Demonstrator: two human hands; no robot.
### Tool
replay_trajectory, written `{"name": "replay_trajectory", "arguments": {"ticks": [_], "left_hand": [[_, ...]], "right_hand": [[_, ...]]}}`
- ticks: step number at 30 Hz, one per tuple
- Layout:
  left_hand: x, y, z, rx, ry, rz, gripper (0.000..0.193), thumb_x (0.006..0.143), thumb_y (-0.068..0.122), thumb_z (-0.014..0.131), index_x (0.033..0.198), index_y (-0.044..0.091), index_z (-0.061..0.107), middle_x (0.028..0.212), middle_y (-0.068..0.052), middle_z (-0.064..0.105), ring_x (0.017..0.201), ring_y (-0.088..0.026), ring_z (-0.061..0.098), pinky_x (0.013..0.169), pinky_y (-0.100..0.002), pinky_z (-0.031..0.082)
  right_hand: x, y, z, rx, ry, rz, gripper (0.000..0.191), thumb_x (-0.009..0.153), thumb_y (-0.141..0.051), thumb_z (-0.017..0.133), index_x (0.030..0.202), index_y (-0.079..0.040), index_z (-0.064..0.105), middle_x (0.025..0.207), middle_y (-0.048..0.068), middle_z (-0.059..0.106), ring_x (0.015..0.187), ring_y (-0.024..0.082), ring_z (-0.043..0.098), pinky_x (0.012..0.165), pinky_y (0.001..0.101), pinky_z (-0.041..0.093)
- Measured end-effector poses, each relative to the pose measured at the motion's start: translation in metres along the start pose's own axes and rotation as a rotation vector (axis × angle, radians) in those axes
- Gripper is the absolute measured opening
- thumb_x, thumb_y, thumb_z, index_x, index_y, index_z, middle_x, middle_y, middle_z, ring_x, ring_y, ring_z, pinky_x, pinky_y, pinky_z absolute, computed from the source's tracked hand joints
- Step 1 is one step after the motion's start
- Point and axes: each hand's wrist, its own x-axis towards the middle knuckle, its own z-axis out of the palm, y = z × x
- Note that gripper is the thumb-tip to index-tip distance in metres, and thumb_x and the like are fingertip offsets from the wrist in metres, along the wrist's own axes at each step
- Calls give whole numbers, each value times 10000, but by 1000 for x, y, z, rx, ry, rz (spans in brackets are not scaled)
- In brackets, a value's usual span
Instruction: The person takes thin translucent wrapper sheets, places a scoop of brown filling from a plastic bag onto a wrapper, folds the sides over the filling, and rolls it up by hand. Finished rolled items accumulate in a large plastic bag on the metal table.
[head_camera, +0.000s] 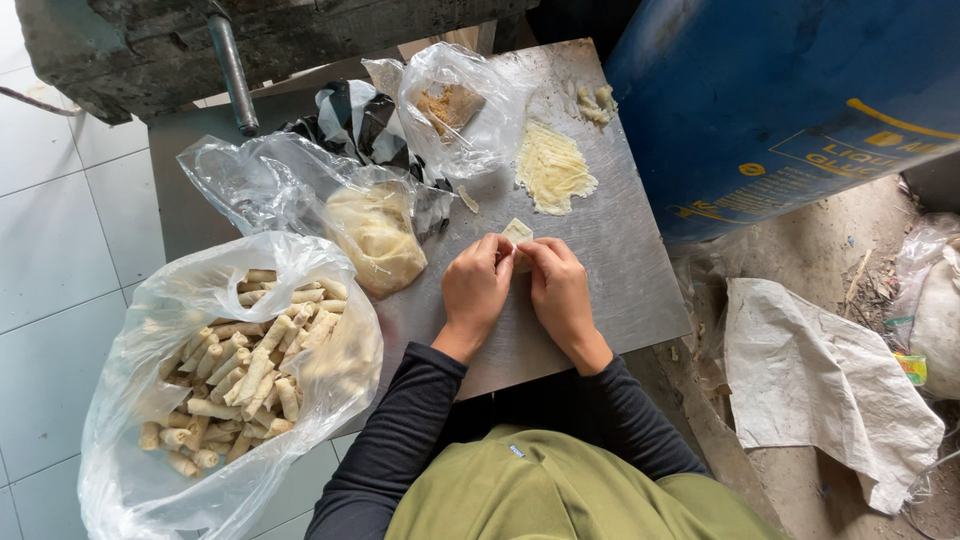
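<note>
Far left, a clear bag of rolled pastries (240, 360), then a bag of pale wrappers (375, 235), then left hand (476, 285) and right hand (557, 285) together, fingertips pinched on a small wrapper piece (517, 233) over the metal table (620, 260), blue drum (780, 100) rightmost.
</note>
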Motion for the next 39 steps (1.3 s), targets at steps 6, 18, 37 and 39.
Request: {"name": "replay_trajectory", "arguments": {"ticks": [6,18,37,39], "left_hand": [[4,-9,-19,-45,-220,101,220,792,152,771,984,80,692,924,-87,728,846,-306,705,708,-421,542],[19,-25,6,204,-126,243,23,917,95,673,921,112,689,840,-74,724,801,-287,697,738,-437,522],[25,-28,3,222,-76,163,124,853,302,785,866,179,796,953,-7,682,992,-232,632,900,-443,420],[32,-23,1,241,-137,-101,185,755,383,844,810,208,828,963,-21,674,1015,-271,594,874,-478,399]], "right_hand": [[6,3,-3,-89,-91,-12,190,887,38,652,1045,-25,736,1040,136,708,934,321,700,812,384,565],[41,19,-18,-73,-320,-51,92,881,-102,778,956,-49,772,883,120,676,793,284,677,711,372,545],[33,35,-2,-123,-116,-49,136,882,-187,785,875,-66,723,925,100,622,883,309,610,774,414,482],[48,37,-3,-168,-249,138,147,820,-225,831,825,-94,764,888,78,598,831,259,610,793,412,419]]}}
